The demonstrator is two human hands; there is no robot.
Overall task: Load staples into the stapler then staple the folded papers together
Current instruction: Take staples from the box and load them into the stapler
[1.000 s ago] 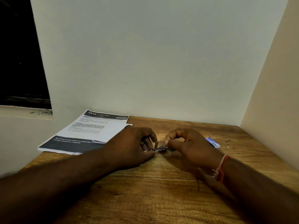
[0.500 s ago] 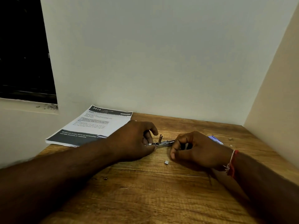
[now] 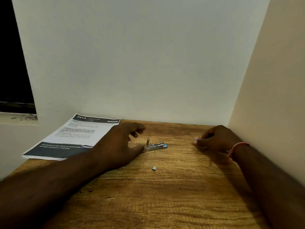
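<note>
A small metal stapler (image 3: 156,145) with a blue tip lies opened on the wooden table (image 3: 148,204), a metal tab sticking up at its left end. My left hand (image 3: 120,142) rests just left of it with fingers spread; the thumb tip touches the stapler's left end. A short strip of staples (image 3: 154,168) lies loose nearer to me. My right hand (image 3: 214,139) is at the far right by the wall, fingers pinched on a small blue-and-white staple box (image 3: 197,139), mostly hidden and blurred. The folded printed papers (image 3: 74,136) lie at the back left.
White walls close the table at the back and on the right. A dark window and its sill (image 3: 18,118) lie to the left. The papers overhang the table's left edge. A red thread band circles my right wrist (image 3: 237,147).
My right hand left the stapler and moved right to the staple box. My left hand's fingers loosened from the stapler, which now lies on the table. The loose staple strip stayed put.
</note>
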